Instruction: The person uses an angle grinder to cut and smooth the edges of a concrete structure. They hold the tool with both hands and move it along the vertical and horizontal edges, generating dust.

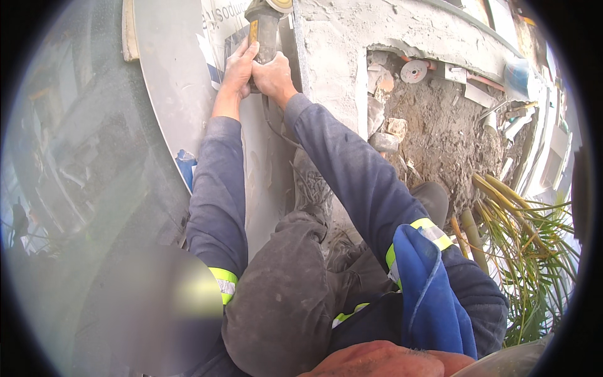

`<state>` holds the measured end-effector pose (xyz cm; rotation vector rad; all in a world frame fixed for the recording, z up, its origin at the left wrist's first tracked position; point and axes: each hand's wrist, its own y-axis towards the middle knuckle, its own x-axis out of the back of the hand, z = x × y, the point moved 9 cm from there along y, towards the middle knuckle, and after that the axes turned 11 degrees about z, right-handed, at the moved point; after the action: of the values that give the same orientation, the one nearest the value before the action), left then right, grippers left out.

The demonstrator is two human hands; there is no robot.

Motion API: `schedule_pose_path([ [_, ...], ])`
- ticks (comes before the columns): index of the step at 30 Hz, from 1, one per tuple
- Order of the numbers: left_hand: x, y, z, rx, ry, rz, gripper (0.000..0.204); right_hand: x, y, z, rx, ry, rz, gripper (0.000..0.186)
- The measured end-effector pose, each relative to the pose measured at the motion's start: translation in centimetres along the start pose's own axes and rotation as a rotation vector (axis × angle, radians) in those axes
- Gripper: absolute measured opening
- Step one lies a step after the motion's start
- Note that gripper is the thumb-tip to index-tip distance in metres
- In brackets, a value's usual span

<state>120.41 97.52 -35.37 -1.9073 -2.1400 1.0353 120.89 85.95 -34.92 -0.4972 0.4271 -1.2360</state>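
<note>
Both my arms reach forward to an angle grinder (266,36) with a dusty dark body, a yellow label and a yellowish disc at its far end, cut off by the top of the view. My left hand (238,70) wraps round the left side of its body. From the right, my right hand (274,76) grips the rear of the body, its thumb close to the left hand. A power cord (276,131) hangs from the grinder's back end toward my shoe (311,185). Beneath the tool is a pale flat board or sheet (256,169), partly covered by a printed sheet.
Right of the grinder runs a rough grey cement ledge (333,69). Beyond its inner edge lies a bed of soil (433,125) with stones, pipes and a round white disc (413,71). Palm fronds (534,264) stand at the lower right. A glassy reflecting surface (94,157) fills the left.
</note>
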Motion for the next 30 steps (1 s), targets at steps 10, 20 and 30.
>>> schedule_pose_path([
  [10,-0.5,-3.8,1.4,-0.005,-0.060,-0.005,0.054,-0.3,-3.6,-1.3,-0.021,-0.040,-0.016,0.062],
  [20,-0.2,-5.8,2.1,-0.009,-0.067,-0.034,0.055,-0.7,-5.4,-1.7,-0.003,-0.021,0.001,0.061],
  [30,-0.5,-6.9,2.1,-0.008,-0.028,-0.018,0.054,-1.0,-6.5,-1.9,0.017,0.043,0.008,0.061],
])
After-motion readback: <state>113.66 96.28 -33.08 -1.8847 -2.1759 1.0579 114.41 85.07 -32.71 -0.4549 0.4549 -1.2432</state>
